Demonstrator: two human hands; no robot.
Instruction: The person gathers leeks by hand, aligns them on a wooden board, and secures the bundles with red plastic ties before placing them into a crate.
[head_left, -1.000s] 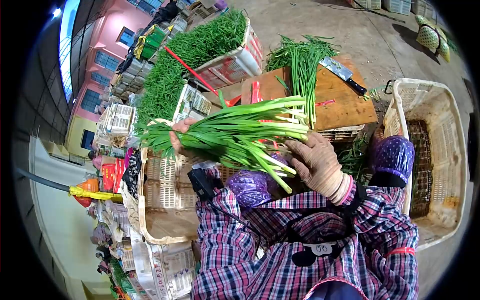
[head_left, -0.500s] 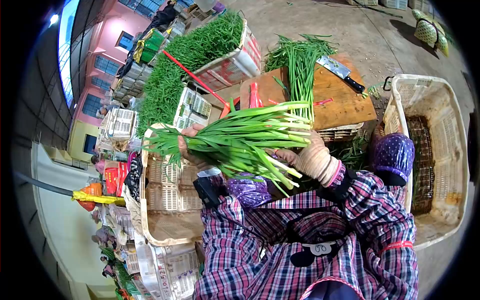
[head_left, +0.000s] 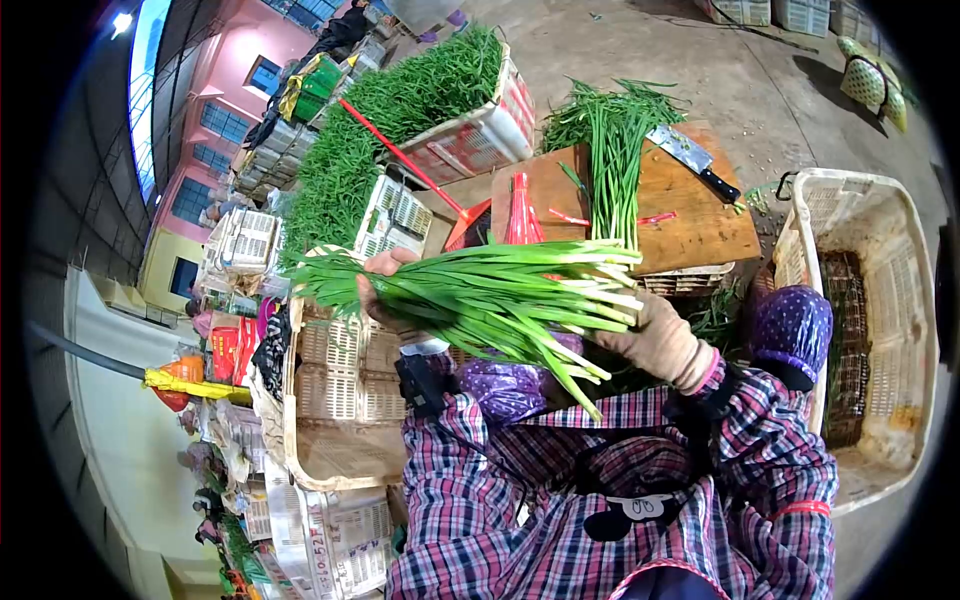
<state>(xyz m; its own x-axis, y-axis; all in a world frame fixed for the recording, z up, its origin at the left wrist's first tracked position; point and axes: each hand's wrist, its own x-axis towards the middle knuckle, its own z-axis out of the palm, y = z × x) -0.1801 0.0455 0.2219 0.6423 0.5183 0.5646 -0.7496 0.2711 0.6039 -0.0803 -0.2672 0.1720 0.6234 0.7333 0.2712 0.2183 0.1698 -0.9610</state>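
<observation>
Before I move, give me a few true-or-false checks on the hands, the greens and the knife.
1. The left hand holds the bunch of greens by its leafy part. True.
2. The right hand is gripping the leaf tips. False: it is at the pale stem ends.
3. The knife lies on the wooden board. True.
4. Its handle is red. False: it is black.
5. More greens lie across the board. True.

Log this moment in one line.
left hand: gripping green bunch, leafy end | right hand: at pale stem ends | cleaver: on wooden board, beside loose greens
</observation>
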